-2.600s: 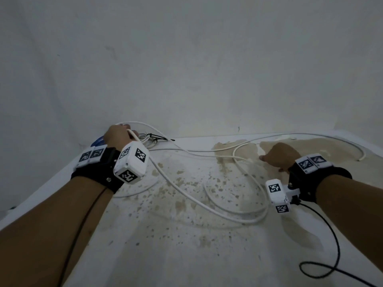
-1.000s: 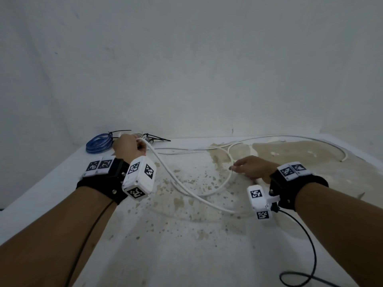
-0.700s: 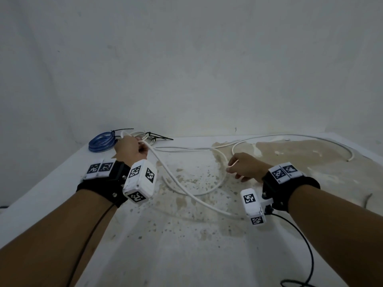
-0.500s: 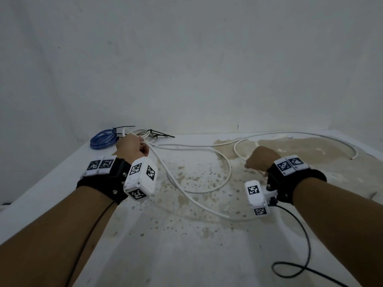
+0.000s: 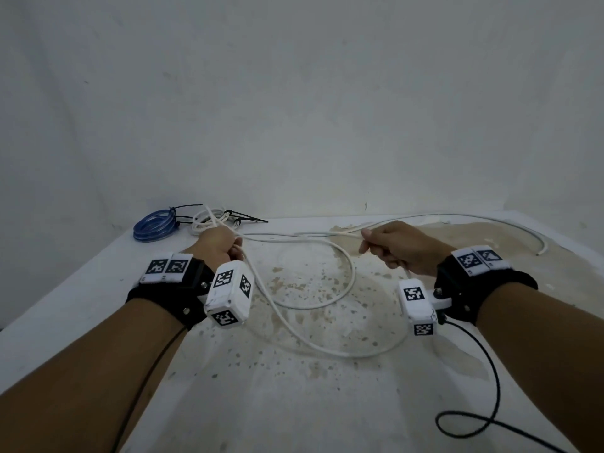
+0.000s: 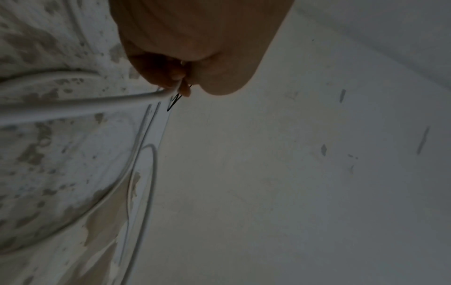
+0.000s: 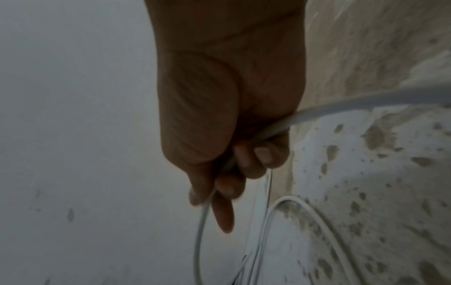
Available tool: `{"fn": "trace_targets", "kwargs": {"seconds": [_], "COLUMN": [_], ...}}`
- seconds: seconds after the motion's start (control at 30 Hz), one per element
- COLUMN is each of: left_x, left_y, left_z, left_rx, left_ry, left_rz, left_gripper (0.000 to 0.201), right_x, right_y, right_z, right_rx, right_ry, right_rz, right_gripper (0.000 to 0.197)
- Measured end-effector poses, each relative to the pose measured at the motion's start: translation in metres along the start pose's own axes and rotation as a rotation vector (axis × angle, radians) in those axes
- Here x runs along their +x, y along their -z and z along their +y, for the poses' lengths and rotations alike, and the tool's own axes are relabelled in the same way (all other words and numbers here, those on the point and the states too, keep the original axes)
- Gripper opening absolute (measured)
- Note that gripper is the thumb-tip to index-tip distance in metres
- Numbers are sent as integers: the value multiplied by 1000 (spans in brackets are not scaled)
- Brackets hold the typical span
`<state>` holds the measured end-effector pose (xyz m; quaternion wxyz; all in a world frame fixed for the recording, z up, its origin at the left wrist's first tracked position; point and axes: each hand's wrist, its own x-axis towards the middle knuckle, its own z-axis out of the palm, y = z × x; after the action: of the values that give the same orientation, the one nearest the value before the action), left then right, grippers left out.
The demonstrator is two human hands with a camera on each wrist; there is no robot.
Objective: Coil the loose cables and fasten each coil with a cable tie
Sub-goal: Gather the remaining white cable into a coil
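Left hand at centre left, fist closed around white cable; right hand at centre right, fingers curled on same cable; loose loops lying on stained table between; blue coil tied, upper left

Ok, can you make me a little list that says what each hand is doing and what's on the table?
left hand: grips the white cable
right hand: grips the same cable further along
blue coil: tied, far left by the wall
white coil: tied, beside the blue one
table: white, brown stains
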<state>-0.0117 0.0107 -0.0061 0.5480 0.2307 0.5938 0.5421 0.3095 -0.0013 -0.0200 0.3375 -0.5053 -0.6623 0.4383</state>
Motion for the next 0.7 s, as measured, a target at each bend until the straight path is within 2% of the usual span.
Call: {"fn": "trace_targets", "kwargs": {"seconds": [0.07, 0.13, 0.2, 0.27, 0.33, 0.4, 0.47, 0.53, 0.6, 0.7], "left_x": [-2, -6, -10, -12, -16, -17, -16, -15, -17, -22], "left_y": [1, 2, 1, 0, -2, -5, -15, -34, -62, -105], "left_z": [-4, -8, -12, -15, -16, -18, -21, -23, -22, -18], "left_rx": [153, 306, 467, 646, 812, 966, 1081, 1119, 1080, 1012], "left_ry": [11, 17, 22, 3, -32, -79, -119, -166, -275, -376], "left_rz": [-10, -17, -32, -44, -55, -76, -136, -220, -252, -275], "left_gripper": [38, 29, 17, 25, 30, 32, 30, 22, 15, 21], "right_x": [1, 3, 5, 7, 8, 8, 7, 8, 8, 8], "right_y": [1, -1, -2, -2, 0, 5, 10, 15, 18, 21], "right_z": [-2, 1, 6, 10, 10, 2, -7, -16, -24, -32], "right_rx": [-30, -61, -69, -42, 105, 259, 329, 347, 368, 490], "right_ry": [-35, -95, -118, -62, -2, 28, 69, 109, 112, 69], "right_rz": [-98, -106, -2, 184, 348, 431, 454, 471, 490, 514], "right_gripper": [31, 26, 27, 34, 36, 32, 29, 31, 32, 32]}}
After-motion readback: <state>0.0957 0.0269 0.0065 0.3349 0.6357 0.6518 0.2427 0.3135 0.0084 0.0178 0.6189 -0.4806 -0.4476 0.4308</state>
